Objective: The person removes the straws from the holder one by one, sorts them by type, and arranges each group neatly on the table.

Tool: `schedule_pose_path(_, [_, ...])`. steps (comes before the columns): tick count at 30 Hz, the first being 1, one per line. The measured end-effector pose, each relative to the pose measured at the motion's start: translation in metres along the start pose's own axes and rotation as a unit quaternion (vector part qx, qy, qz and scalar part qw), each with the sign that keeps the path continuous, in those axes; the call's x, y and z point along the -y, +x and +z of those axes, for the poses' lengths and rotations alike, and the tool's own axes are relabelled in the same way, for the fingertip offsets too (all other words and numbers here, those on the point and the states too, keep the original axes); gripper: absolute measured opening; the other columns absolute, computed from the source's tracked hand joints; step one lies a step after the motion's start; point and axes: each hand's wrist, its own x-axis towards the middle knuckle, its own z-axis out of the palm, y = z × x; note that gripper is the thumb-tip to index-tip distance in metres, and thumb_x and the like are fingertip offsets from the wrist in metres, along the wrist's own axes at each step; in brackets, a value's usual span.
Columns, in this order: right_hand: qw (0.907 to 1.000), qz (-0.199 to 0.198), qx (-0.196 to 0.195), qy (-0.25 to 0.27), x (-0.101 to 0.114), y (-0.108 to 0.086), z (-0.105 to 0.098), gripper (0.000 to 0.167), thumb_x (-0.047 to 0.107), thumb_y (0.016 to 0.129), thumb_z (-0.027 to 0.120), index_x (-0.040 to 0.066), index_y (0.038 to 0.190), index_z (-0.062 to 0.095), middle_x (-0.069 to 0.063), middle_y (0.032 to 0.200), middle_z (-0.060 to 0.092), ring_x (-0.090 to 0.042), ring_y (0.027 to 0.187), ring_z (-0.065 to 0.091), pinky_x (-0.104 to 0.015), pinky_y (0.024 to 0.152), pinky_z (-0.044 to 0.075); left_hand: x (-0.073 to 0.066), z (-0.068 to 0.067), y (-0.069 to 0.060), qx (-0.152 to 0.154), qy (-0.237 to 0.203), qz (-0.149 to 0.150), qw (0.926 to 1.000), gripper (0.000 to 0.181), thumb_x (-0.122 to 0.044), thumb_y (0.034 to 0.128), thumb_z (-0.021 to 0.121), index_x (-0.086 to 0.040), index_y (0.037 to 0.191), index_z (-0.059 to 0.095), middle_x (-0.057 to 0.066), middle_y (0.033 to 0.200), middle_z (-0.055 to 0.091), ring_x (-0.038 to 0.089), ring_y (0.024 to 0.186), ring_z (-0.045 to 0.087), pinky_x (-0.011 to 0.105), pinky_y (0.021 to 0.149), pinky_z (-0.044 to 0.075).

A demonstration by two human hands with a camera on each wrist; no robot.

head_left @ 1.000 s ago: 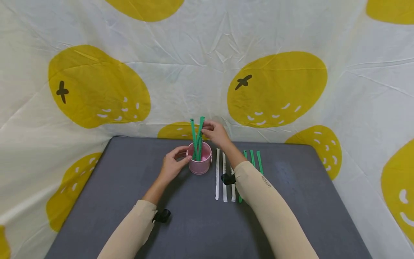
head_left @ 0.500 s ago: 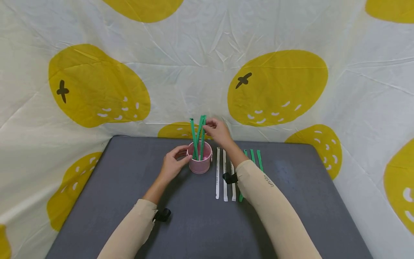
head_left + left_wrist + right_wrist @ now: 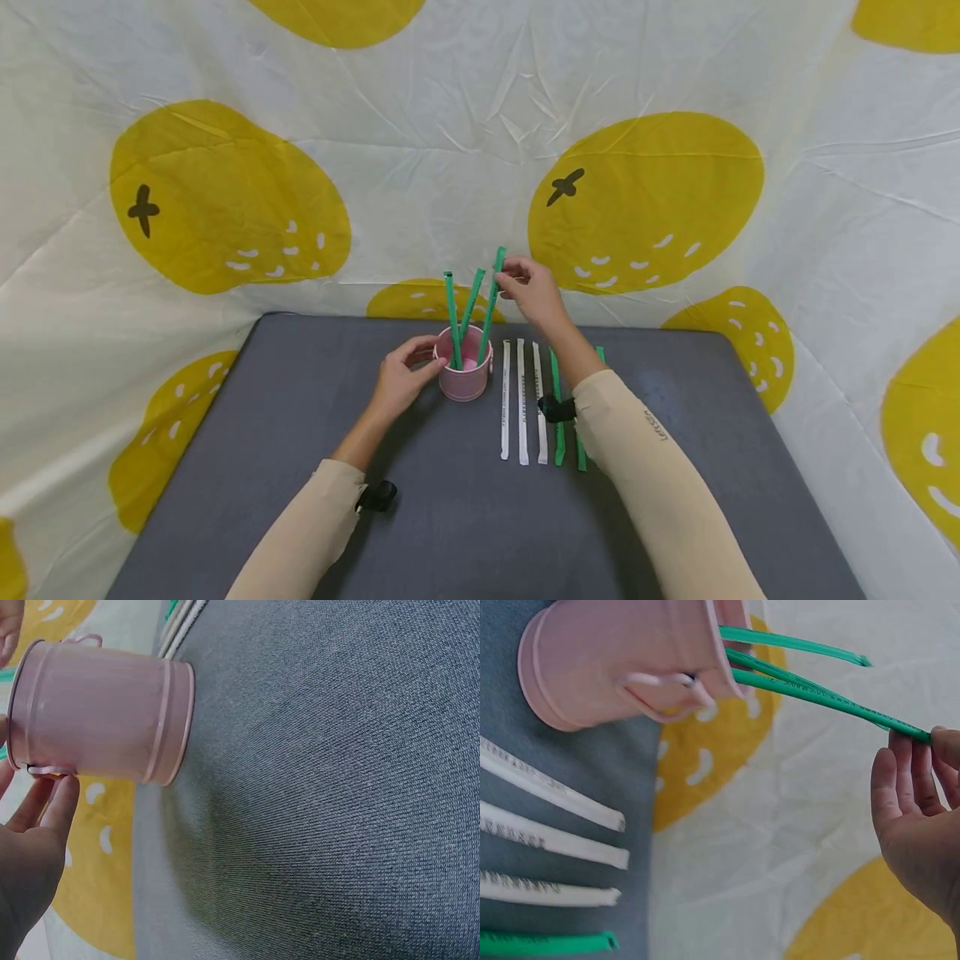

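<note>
Fingers of the right hand (image 3: 531, 292) pinched a green stick (image 3: 490, 312), its lower end inside the pink bucket (image 3: 462, 386); fingers of the left hand (image 3: 403, 374) gripped the bucket's side

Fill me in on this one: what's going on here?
A person is working with both hands at a pink bucket on a dark table. The left hand holds its side; the right hand pinches a green stick near its top, the lower end inside the bucket. Two more green sticks lean in it. Three white sticks lie to the right, beside partly hidden green ones.
</note>
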Motion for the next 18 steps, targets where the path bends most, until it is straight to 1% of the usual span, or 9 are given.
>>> schedule_pose_path(4, [0.9994, -0.032, -0.003, 0.014, 0.011, 0.0, -0.015, 0.032, 0.009, 0.103, 0.063, -0.01, 0.128, 0.06, -0.008, 0.106, 0.062, -0.009, 0.089, 0.067, -0.028, 0.086, 0.062, 0.0, 0.001, 0.001, 0.0, -0.003, 0.004, 1.0, 0.045, -0.001, 0.0902, 0.077, 0.012, 0.13, 0.062, 0.032, 0.129, 0.065, 0.051, 0.12, 0.063, 0.067, 0.107, 0.045])
schedule_pose_path(7, [0.9977, -0.063, -0.01, 0.022, 0.021, -0.003, -0.025, 0.03, 0.007, 0.102, 0.063, -0.012, 0.126, 0.06, -0.002, 0.101, 0.061, -0.007, 0.084, 0.066, -0.02, 0.081, 0.061, -0.001, 0.0, 0.001, 0.0, -0.001, 0.004, 1.0, 0.044, -0.001, 0.0903, 0.077, 0.012, 0.13, 0.063, 0.032, 0.129, 0.065, 0.05, 0.12, 0.064, 0.065, 0.108, 0.046])
schedule_pose_path(9, [0.996, -0.085, -0.013, 0.025, 0.028, -0.005, -0.033, 0.029, 0.006, 0.102, 0.062, -0.012, 0.125, 0.06, 0.0, 0.1, 0.062, -0.007, 0.084, 0.067, -0.018, 0.08, 0.06, -0.001, -0.001, 0.001, -0.001, 0.002, 0.002, 1.0, 0.044, -0.001, 0.0904, 0.078, 0.011, 0.13, 0.063, 0.031, 0.129, 0.066, 0.049, 0.12, 0.064, 0.063, 0.107, 0.047])
schedule_pose_path(12, [0.9926, -0.115, -0.024, 0.031, 0.038, -0.009, -0.044, 0.026, 0.006, 0.102, 0.063, -0.011, 0.122, 0.062, -0.001, 0.098, 0.064, -0.009, 0.085, 0.068, -0.019, 0.081, 0.06, -0.001, -0.002, 0.001, -0.001, 0.004, 0.003, 1.0, 0.044, -0.002, 0.0905, 0.078, 0.01, 0.131, 0.063, 0.03, 0.129, 0.066, 0.048, 0.12, 0.065, 0.063, 0.107, 0.048])
schedule_pose_path(15, [0.9884, -0.135, -0.04, 0.059, 0.046, -0.013, -0.055, 0.023, 0.005, 0.101, 0.065, -0.009, 0.118, 0.063, -0.002, 0.098, 0.067, -0.01, 0.085, 0.068, -0.021, 0.081, 0.061, 0.0, -0.002, 0.001, -0.001, 0.002, 0.004, 1.0, 0.044, -0.001, 0.0904, 0.077, 0.01, 0.13, 0.063, 0.03, 0.129, 0.066, 0.048, 0.12, 0.064, 0.064, 0.107, 0.047])
schedule_pose_path(18, [0.9839, -0.147, -0.053, 0.088, 0.051, -0.016, -0.066, 0.016, 0.004, 0.1, 0.066, -0.004, 0.113, 0.066, -0.002, 0.099, 0.068, -0.011, 0.085, 0.068, -0.021, 0.081, 0.062, 0.015, -0.003, 0.005, -0.003, 0.006, 0.0, 1.0, 0.045, -0.001, 0.0908, 0.077, 0.009, 0.132, 0.063, 0.029, 0.131, 0.066, 0.048, 0.121, 0.064, 0.065, 0.107, 0.046])
